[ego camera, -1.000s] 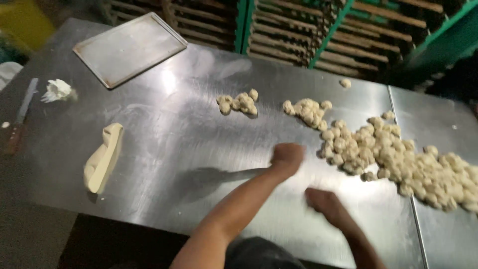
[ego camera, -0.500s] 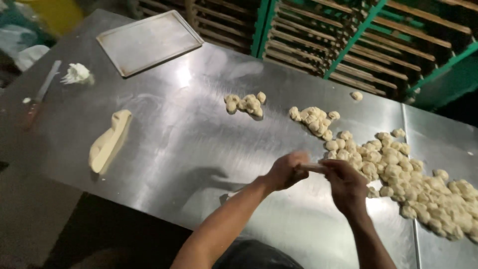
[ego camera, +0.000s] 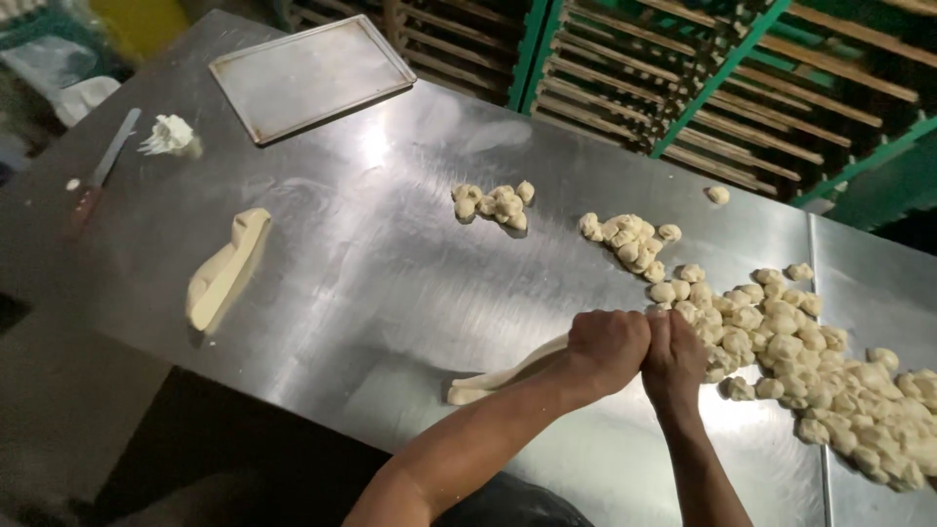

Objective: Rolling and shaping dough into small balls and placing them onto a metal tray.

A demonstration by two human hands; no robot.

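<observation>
Both fists now pressed together: left hand [ego camera: 607,348] gripping dough rope [ego camera: 503,374] (tail on table), right hand [ego camera: 673,356] closed.

Both arms are bare from the hands back to where they leave the bottom of the view; no sleeve, cuff or glove shows on either. The left hand [ego camera: 607,347] and the right hand [ego camera: 673,359] carry no ring, and no watch or band shows on the wrists just behind them. The forearms are lean, with the left one the longer stretch in view. Well behind the hands, between the two arms at the lower edge, sits a patch of dark clothing, too dim to tell its kind.
</observation>
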